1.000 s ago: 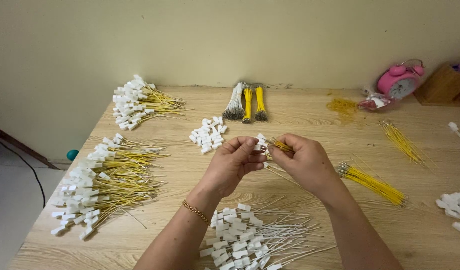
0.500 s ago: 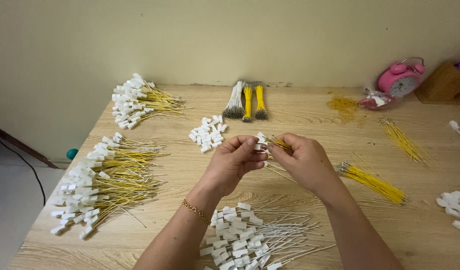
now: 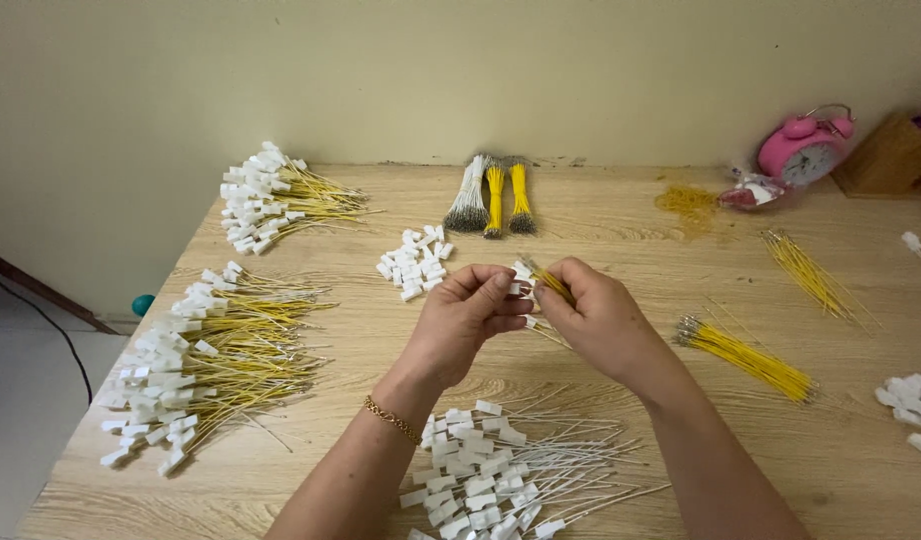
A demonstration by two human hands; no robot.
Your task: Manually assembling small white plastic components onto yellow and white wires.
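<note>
Over a wooden surface [image 3: 601, 215], the left hand [image 3: 461, 325] pinches a small white connector [image 3: 522, 272] while the right hand [image 3: 596, 320] pinches a yellow wire [image 3: 553, 283] at its end, just beyond a pile of white-wired connectors [image 3: 501, 480]. Loose white connectors [image 3: 413, 262] lie beyond that pile; yellow-wired bundles [image 3: 211, 350] spread to its left.
</note>
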